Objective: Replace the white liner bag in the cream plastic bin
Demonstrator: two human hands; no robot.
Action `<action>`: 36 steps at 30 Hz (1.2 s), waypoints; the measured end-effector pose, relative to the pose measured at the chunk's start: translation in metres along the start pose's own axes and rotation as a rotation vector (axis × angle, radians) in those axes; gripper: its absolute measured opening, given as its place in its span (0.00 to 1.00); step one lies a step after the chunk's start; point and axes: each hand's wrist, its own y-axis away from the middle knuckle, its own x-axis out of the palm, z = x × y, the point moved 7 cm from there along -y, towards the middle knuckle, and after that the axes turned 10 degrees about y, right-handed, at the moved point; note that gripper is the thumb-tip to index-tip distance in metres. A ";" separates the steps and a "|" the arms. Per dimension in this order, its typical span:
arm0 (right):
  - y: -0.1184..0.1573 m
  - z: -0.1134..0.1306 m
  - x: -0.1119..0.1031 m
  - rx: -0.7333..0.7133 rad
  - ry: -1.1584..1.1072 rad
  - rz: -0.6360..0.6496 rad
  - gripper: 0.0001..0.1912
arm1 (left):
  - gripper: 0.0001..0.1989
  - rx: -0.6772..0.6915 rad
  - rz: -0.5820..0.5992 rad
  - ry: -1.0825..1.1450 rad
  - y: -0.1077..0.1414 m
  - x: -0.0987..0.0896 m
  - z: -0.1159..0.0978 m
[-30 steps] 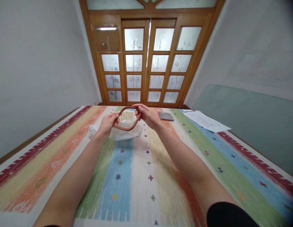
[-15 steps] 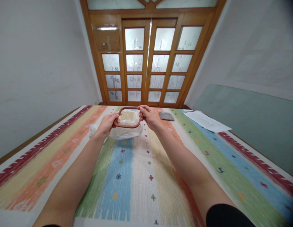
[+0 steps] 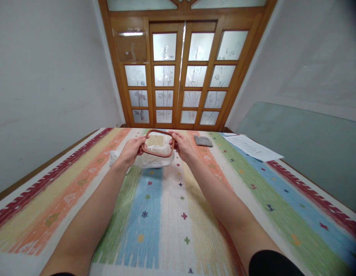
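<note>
A brown frame with rounded corners [image 3: 158,154] is held up over the far part of the table, its middle open. My left hand [image 3: 133,148] pinches its left side between thumb and fingers. On the opposite side, my right hand [image 3: 181,145] grips the right edge near the upper corner. Behind and below the frame lies a white plastic bag [image 3: 151,162], partly seen through the opening. Something pale yellow [image 3: 155,140] shows at the bag's top; I cannot make out what it is.
A folded grey cloth [image 3: 203,141] lies to the right of my right hand. Printed paper sheets [image 3: 254,148] rest farther right. A striped, patterned tablecloth [image 3: 172,214] covers the table. Beyond its far edge stand wooden doors with glass panes [image 3: 180,76].
The frame has tilted slightly, its right side now a little lower and farther right. My right hand has shifted down on the edge; both hands keep their hold.
</note>
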 end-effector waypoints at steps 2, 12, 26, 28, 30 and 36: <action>0.002 0.001 0.001 -0.014 0.024 0.007 0.23 | 0.21 0.055 0.006 -0.022 0.001 0.002 -0.005; 0.008 0.011 0.004 -0.172 0.110 0.028 0.27 | 0.25 0.225 0.046 -0.074 0.002 -0.001 -0.013; -0.007 0.013 0.011 -0.181 0.210 -0.020 0.22 | 0.17 0.191 -0.137 -0.085 -0.010 -0.022 0.001; -0.018 0.008 0.010 -0.153 0.253 -0.058 0.20 | 0.16 0.227 -0.176 -0.122 -0.013 -0.028 0.002; -0.030 0.003 0.009 -0.118 0.299 -0.084 0.17 | 0.16 0.245 -0.209 -0.156 -0.016 -0.034 0.004; -0.051 -0.010 0.008 -0.070 0.604 -0.114 0.11 | 0.18 0.252 -0.215 -0.242 -0.025 -0.045 0.018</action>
